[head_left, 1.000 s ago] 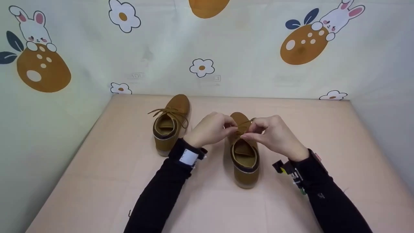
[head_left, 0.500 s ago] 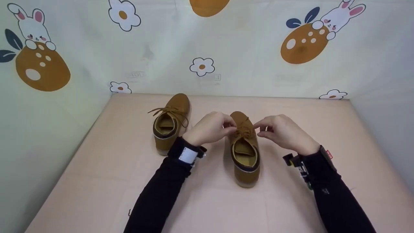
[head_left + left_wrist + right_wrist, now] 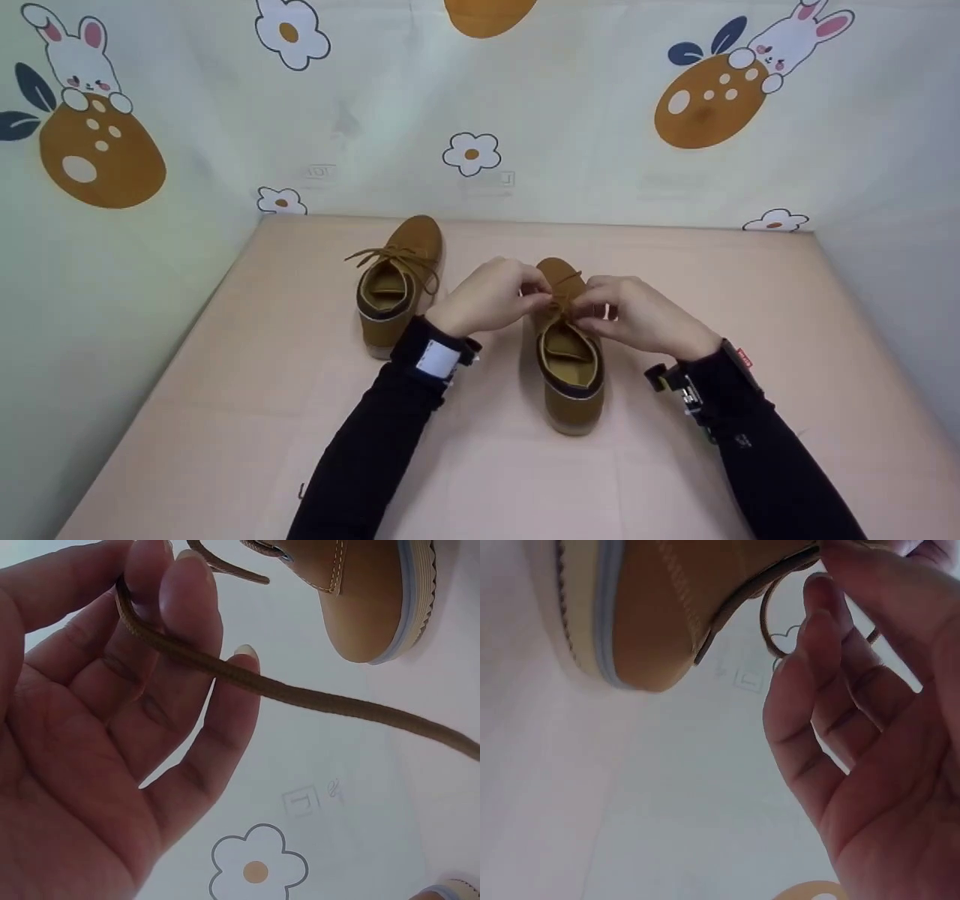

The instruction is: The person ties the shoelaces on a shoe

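Brown shoe [image 3: 571, 356], head view: upright on a pale pink bench [image 3: 480, 480], between the two hands, toe pointing away from the person. Left hand [image 3: 491, 296]: at the laced front, left side, fingers curled. Right hand [image 3: 641, 311]: opposite, fingers bent, at the right side of the same laced front. Second shoe [image 3: 409, 281]: brown, laced, upright, to the left and farther back. Dark sleeves [image 3: 360, 442]: on both arms. Patterned wall cloth [image 3: 390, 97]: behind the bench.

Left wrist view: brown lace [image 3: 330, 701], running across the fingers and out at the right edge; left grip clamped on it, between thumb and forefinger. Toe of the shoe, upper right.

Right wrist view: side and ridged sole of the shoe, upper left; loop of lace [image 3: 765, 619], partly behind the fingertips; right grip, cut by the upper edge, together or apart, cannot tell
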`<state>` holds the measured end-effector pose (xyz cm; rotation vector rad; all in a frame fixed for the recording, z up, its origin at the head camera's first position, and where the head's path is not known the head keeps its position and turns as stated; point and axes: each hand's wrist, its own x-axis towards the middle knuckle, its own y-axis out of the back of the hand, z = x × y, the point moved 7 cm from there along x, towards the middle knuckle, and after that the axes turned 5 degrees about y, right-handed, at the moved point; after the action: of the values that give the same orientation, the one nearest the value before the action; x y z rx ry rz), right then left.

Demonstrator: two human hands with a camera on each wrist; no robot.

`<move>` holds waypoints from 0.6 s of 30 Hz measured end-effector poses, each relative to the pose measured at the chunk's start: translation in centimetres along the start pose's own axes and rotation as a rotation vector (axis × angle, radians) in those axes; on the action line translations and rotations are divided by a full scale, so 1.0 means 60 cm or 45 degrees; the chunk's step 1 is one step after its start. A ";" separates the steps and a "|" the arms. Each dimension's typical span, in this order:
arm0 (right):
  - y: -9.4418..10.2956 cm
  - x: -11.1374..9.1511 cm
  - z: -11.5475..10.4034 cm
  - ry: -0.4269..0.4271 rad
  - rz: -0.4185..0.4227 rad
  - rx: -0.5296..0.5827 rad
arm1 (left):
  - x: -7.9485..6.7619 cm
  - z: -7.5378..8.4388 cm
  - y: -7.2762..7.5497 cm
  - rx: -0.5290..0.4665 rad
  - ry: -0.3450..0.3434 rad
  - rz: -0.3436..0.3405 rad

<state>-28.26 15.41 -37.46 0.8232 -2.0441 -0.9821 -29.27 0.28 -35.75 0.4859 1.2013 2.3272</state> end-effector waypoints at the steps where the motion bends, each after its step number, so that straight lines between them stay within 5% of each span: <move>1: 0.000 0.000 -0.001 0.018 0.004 0.027 | 0.000 0.000 0.001 0.001 -0.004 0.004; 8: -0.006 0.000 0.011 -0.051 0.017 0.068 | 0.000 -0.001 0.002 0.000 -0.006 0.009; 13: -0.011 -0.010 0.028 -0.147 -0.081 0.017 | -0.001 -0.005 0.005 -0.003 0.011 0.000; 18: 0.035 -0.047 0.059 -0.340 -0.127 -0.092 | -0.004 -0.015 0.016 -0.042 0.045 0.012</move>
<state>-30.09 20.01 -38.23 0.7974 -2.1921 -1.2721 -29.79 -0.92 -35.47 0.4410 1.1773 2.3690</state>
